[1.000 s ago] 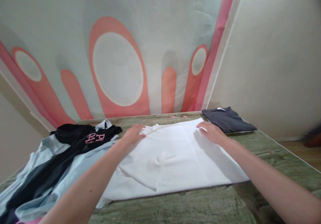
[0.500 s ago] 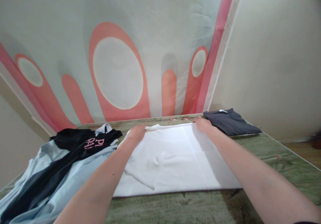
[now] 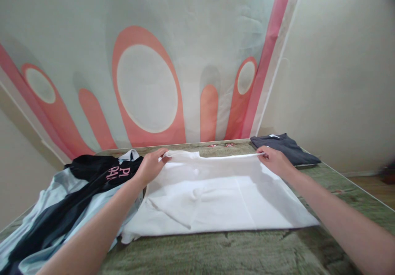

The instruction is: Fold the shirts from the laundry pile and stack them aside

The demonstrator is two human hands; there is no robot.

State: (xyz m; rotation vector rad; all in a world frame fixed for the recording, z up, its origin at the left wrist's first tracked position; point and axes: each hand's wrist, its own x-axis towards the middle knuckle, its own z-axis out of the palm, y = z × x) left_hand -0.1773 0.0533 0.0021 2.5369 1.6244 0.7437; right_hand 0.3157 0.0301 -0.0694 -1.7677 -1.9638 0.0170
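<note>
A white shirt (image 3: 210, 201) is spread on the wooden-patterned table, with creases across its left half. My left hand (image 3: 152, 166) pinches its far left corner, and my right hand (image 3: 275, 162) pinches the far right corner. Between the two hands the far edge is pulled taut and raised a little off the table. Part of the shirt's left side is hidden behind my left forearm. The near edge lies flat along the front of the table.
At the left lies a loose heap of clothes, with a black garment (image 3: 101, 180) with pink letters over light blue ones. A folded dark grey garment (image 3: 285, 149) rests at the back right. Behind the table (image 3: 210, 252) hangs a backdrop (image 3: 191, 28) with coral shapes.
Both hands have moved apart, the left leftward and the right rightward. The shirt's far edge is now lifted and stretched between them, and its near edge reaches wider.
</note>
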